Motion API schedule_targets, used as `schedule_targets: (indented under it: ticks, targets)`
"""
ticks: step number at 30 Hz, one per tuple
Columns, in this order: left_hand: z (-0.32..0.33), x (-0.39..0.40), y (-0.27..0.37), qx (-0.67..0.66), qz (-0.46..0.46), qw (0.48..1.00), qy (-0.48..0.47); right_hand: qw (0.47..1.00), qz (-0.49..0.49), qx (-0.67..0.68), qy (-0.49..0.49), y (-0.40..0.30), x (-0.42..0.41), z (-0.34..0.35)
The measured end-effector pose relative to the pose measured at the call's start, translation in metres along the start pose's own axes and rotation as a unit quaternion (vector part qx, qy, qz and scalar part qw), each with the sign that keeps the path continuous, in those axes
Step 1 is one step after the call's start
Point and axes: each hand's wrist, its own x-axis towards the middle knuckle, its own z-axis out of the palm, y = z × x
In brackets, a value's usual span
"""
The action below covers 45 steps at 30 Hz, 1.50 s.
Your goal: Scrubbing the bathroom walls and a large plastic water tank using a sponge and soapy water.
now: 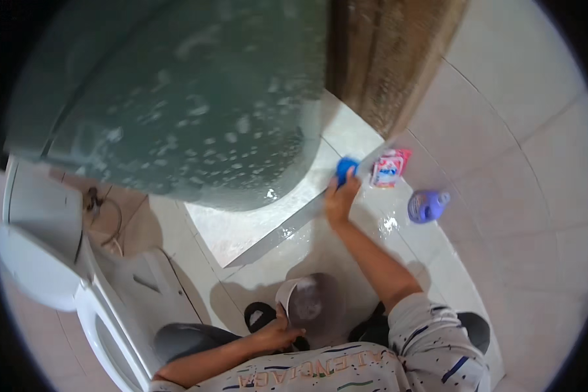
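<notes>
My right hand is shut on a blue scrubbing brush or sponge, too blurred to tell which, at the white tiled step by the foot of the wooden door frame. My left hand grips the rim of a round basin with cloudy, foamy liquid in it, low in front of my body. Pink-and-white packets lie just right of the blue item, and a purple plastic bottle is farther right on the floor's edge.
A soap-spotted glass panel fills the upper left, beside a brown wooden frame. A white toilet with raised lid stands left. Behind it a hose runs along the wall. The floor tiles shine wet.
</notes>
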Motion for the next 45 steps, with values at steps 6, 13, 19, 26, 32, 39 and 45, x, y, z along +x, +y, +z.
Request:
schedule_targets:
  ticks: [6, 13, 19, 26, 32, 39, 45]
  targets:
    - [-0.004, 0.016, 0.003, 0.128, -0.02, 0.992, -0.002, 0.91, -0.275, 0.06, -0.305, 0.003, -0.074, 0.002]
    - [0.001, 0.004, -0.013, 0.083, 0.063, 0.993, 0.056, 0.962, -0.263, -0.075, -0.016, 0.022, -0.022, -0.007]
    - [0.013, 0.031, -0.039, 0.16, 0.072, 0.983, 0.059, 0.828, -0.503, 0.063, -0.239, -0.044, -0.079, -0.002]
    - [0.018, 0.012, -0.016, 0.21, 0.015, 0.977, 0.027, 0.632, -0.675, 0.147, -0.351, -0.128, -0.121, 0.027]
    - [0.017, 0.014, -0.035, 0.221, 0.079, 0.97, 0.066, 0.729, -0.559, 0.154, -0.363, -0.11, -0.077, -0.002]
    - [0.015, -0.002, 0.001, 0.227, 0.045, 0.97, 0.073, 0.766, -0.453, 0.055, -0.454, -0.158, -0.097, 0.012]
    - [0.016, 0.029, -0.007, 0.153, 0.078, 0.982, 0.079, 0.774, -0.439, -0.069, -0.451, -0.187, -0.087, 0.071]
